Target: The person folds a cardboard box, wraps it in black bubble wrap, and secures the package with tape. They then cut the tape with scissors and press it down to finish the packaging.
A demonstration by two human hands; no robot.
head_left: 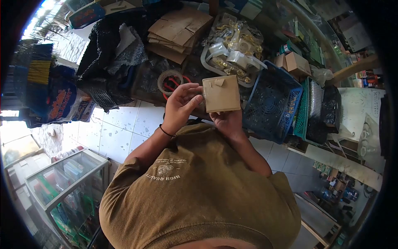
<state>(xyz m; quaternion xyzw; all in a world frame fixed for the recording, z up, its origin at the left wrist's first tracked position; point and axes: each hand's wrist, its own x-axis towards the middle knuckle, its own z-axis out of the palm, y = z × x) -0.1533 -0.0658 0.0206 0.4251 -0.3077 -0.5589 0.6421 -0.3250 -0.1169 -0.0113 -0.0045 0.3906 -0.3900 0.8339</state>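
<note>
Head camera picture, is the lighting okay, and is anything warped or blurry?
Head view: strong fisheye bending with black edges; daylight burns out patches at left and glares off floor tiles; cardboard box looks fairly sharp, detail softens toward the right edge.

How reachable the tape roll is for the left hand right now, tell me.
Likely yes: the left hand looks empty and close to the tape roll, with nothing seen blocking the way, while the right hand supports the box.

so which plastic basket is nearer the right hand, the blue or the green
The blue basket; it lies between the right hand and the green basket.
</note>
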